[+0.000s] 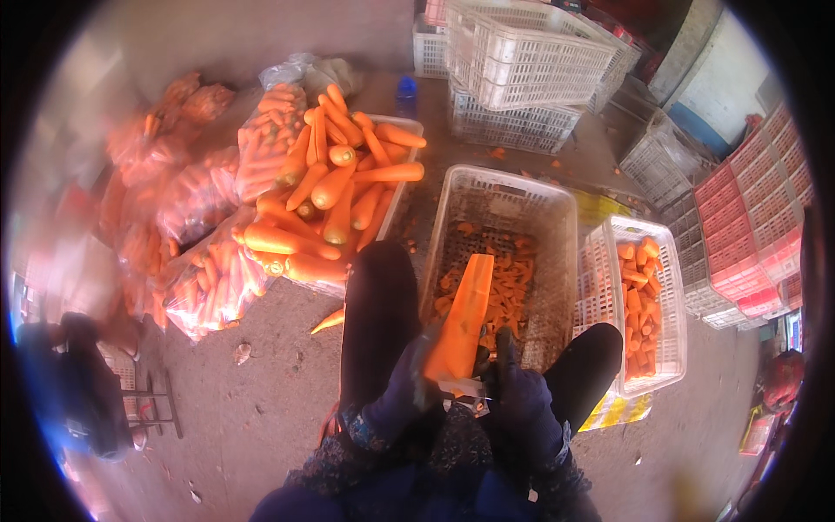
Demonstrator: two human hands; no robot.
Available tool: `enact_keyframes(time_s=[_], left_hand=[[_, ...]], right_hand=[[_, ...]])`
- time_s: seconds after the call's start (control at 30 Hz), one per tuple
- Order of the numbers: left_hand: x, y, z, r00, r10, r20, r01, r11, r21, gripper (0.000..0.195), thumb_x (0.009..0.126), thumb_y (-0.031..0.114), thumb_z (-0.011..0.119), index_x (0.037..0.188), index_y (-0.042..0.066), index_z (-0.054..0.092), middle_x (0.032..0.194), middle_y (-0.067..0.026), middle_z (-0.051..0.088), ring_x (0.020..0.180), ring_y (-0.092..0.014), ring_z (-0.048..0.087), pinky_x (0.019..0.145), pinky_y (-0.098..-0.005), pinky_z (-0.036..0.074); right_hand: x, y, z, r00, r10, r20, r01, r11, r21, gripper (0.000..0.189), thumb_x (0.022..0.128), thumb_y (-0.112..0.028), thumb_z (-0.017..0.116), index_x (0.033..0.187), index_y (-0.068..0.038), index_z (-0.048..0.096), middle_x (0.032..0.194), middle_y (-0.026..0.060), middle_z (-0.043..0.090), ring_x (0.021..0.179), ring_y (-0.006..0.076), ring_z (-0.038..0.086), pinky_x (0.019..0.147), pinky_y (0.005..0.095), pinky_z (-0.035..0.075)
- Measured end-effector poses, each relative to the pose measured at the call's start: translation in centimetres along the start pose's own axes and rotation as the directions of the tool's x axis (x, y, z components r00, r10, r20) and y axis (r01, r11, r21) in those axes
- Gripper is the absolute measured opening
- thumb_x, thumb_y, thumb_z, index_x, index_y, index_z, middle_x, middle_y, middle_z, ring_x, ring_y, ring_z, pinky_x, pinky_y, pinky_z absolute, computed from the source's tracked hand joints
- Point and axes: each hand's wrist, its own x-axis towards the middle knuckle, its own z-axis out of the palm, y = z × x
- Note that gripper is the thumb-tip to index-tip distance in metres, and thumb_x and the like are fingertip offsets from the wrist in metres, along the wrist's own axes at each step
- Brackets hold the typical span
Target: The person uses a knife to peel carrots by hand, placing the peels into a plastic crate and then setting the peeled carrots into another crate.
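Note:
In my gloved left hand (409, 385) is a large carrot (462, 320) with flat, cut faces, its narrower end pointing away from me. My gloved right hand (523, 395) grips a bladed tool, likely a knife (464, 388), whose metal blade lies across the near end of the carrot. The tool's handle is mostly hidden by the fingers. Both hands are between my knees, over the near part of a dirty white plastic crate (560, 261). Orange carrot peelings and scraps (512, 284) lie on the crate's floor.
Whole carrots (339, 186) overfill a crate at left, beside clear bags of carrots (212, 280). At right, a white crate (675, 326) holds cut carrot pieces (639, 307). Stacked crates (522, 72) and a blue bottle (406, 96) stand beyond. Another person (85, 385) is at far left.

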Motion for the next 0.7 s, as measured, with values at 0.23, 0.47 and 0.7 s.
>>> enact_keyframes(time_s=[0.23,0.47,0.7], left_hand=[[-0.8,-0.7,1.6,0.997,0.079,-0.003,-0.076,0.972,0.223,0.059,0.106,0.04,0.041,0.146,-0.003,0.036,0.135,-0.0199,0.053,0.122,-0.03,0.056,0.104,-0.0437,0.047],[-2.5,-0.7,3.4,0.941,0.338,-0.025,-0.292,0.845,0.447,0.058,0.103,0.039,0.047,0.143,-0.002,0.039,0.132,-0.0144,0.053,0.117,-0.024,0.057,0.099,-0.0375,0.047],[-3.8,0.1,3.6,0.889,0.429,0.157,-0.439,0.705,0.557,0.066,0.102,0.045,0.05,0.146,-0.002,0.037,0.137,-0.0116,0.051,0.119,-0.021,0.056,0.101,-0.0347,0.047]], right_hand=[[-0.2,-0.2,-0.9,0.993,-0.034,0.114,0.024,0.996,0.081,0.084,0.089,-0.017,0.062,0.155,0.006,0.015,0.08,0.0192,0.068,0.069,0.0373,0.068,0.066,0.0473,0.054],[2.1,-1.1,1.2,0.972,0.173,0.161,-0.191,0.976,0.104,0.079,0.089,-0.015,0.062,0.153,0.008,0.022,0.081,0.0203,0.067,0.065,0.0374,0.066,0.062,0.049,0.052],[2.5,-0.5,2.3,0.978,-0.063,-0.2,0.054,0.997,-0.051,0.07,0.089,-0.016,0.063,0.151,0.001,0.035,0.083,0.0161,0.066,0.066,0.0363,0.065,0.06,0.043,0.053]])
